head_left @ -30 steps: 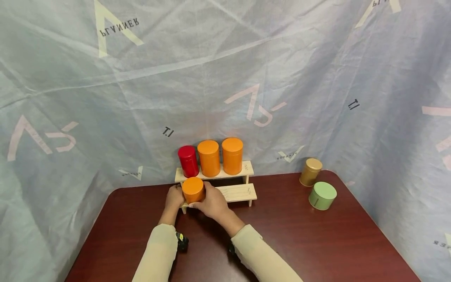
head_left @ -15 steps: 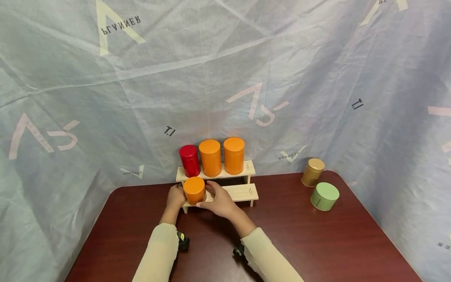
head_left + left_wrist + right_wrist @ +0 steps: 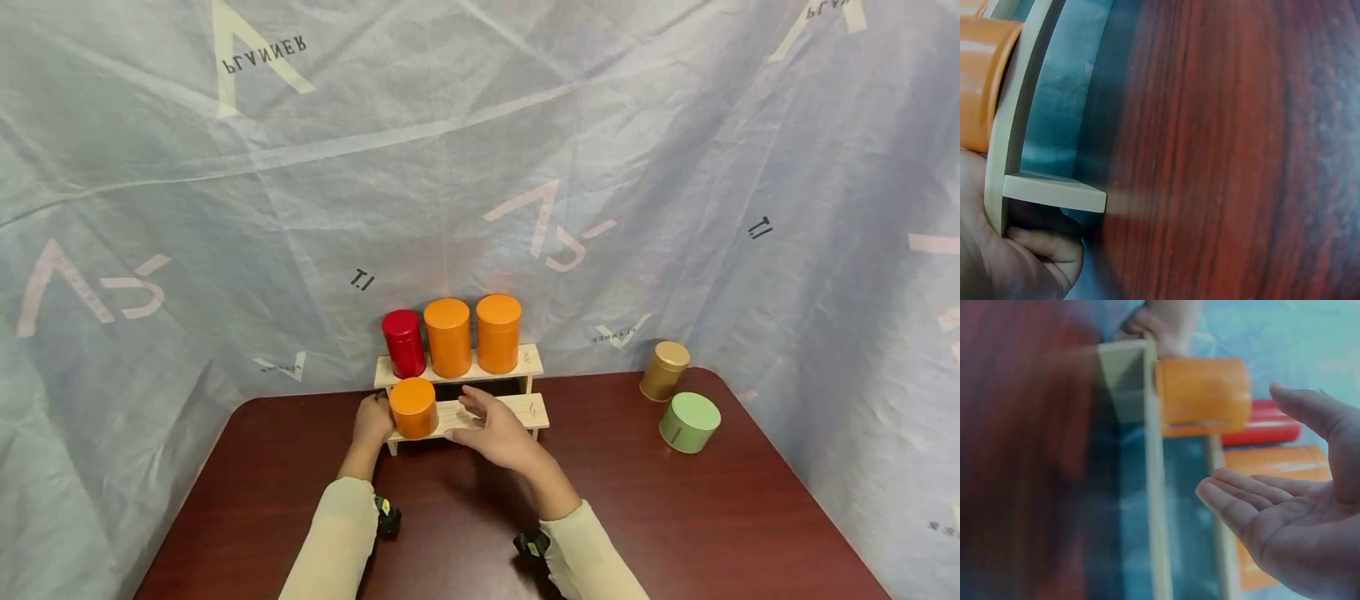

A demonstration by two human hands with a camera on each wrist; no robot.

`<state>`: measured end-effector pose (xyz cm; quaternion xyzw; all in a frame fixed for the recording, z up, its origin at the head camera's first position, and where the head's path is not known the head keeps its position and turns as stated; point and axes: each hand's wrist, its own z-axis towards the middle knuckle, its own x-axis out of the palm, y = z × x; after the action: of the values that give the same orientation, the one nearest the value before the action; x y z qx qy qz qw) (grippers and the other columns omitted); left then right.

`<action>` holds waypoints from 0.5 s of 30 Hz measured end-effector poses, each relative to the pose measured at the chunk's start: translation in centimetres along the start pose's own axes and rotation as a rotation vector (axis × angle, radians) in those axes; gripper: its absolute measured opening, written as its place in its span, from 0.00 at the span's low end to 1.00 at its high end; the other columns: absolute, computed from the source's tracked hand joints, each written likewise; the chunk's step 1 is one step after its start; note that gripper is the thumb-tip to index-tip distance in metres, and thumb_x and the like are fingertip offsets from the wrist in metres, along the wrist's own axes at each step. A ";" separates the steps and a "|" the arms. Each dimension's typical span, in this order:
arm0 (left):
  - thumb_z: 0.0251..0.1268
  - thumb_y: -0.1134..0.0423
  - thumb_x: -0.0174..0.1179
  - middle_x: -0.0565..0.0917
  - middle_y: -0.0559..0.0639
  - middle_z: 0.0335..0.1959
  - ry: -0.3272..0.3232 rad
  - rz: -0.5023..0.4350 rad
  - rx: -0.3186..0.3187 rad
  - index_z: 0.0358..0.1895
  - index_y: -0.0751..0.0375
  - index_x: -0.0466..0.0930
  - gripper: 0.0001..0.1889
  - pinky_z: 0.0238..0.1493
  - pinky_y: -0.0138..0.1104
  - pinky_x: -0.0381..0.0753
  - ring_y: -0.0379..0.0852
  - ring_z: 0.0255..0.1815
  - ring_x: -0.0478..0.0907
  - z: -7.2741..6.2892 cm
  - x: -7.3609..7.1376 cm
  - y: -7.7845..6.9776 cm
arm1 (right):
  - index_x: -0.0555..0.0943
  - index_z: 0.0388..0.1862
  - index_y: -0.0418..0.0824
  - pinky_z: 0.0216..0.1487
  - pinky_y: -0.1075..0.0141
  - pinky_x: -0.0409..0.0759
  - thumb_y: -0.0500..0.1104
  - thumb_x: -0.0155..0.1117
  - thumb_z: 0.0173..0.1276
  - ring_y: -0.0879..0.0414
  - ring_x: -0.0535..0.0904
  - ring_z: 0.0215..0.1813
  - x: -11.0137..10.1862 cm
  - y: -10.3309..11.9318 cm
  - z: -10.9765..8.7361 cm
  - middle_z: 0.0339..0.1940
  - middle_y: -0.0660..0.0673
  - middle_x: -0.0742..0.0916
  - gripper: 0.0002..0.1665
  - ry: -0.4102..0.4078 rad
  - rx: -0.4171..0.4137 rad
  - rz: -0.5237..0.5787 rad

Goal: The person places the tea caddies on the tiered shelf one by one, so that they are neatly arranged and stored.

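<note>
A short orange canister (image 3: 413,408) stands upright on the left end of the lower step of a two-step wooden shelf (image 3: 517,406). At that same end, my left hand (image 3: 372,423) grips the edge of the step. The left wrist view shows the fingers (image 3: 1047,247) curled under the board, beside the leg. My right hand (image 3: 498,431) is over the lower step, right of the short canister and apart from it. Its fingers are spread and nothing is in them, as the right wrist view shows too.
On the upper step stand a red canister (image 3: 404,343) and two taller orange canisters (image 3: 448,338), (image 3: 498,333). A gold canister (image 3: 665,371) and a low green tin (image 3: 690,422) stand at the right of the dark red table (image 3: 637,500). Grey sheeting (image 3: 420,167) hangs behind.
My right hand has let go of the short orange canister and moved away to the right. The canister stays on the lower step. My left hand keeps its place at the shelf's end.
</note>
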<state>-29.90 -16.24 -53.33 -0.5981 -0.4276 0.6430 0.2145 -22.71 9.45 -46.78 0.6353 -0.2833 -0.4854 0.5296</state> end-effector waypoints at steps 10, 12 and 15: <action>0.87 0.54 0.30 0.82 0.66 0.35 -0.008 0.013 0.003 0.46 0.74 0.82 0.31 0.48 0.51 0.79 0.58 0.36 0.77 -0.3 -0.1 -0.2 | 0.72 0.78 0.37 0.75 0.41 0.74 0.49 0.70 0.74 0.38 0.78 0.74 -4.3 1.2 -1.8 0.71 0.36 0.84 0.38 -0.063 0.016 -0.200; 0.88 0.54 0.29 0.82 0.67 0.37 -0.005 0.020 0.005 0.46 0.74 0.82 0.32 0.49 0.53 0.79 0.59 0.37 0.77 -0.3 -0.2 -0.3 | 0.74 0.77 0.37 0.73 0.42 0.76 0.50 0.70 0.74 0.39 0.81 0.71 -5.3 1.3 -2.1 0.69 0.36 0.85 0.37 -0.069 0.036 -0.247; 0.88 0.53 0.29 0.83 0.68 0.37 0.002 0.033 0.005 0.46 0.75 0.82 0.32 0.49 0.53 0.79 0.59 0.37 0.78 -0.3 -0.3 -0.2 | 0.74 0.76 0.37 0.67 0.44 0.81 0.50 0.70 0.75 0.40 0.83 0.68 -6.9 1.3 -2.6 0.67 0.34 0.86 0.36 -0.072 0.063 -0.281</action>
<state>-29.65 -16.26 -52.97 -0.6050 -0.4161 0.6469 0.2058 -22.66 16.19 -43.40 0.6673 -0.2255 -0.5679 0.4258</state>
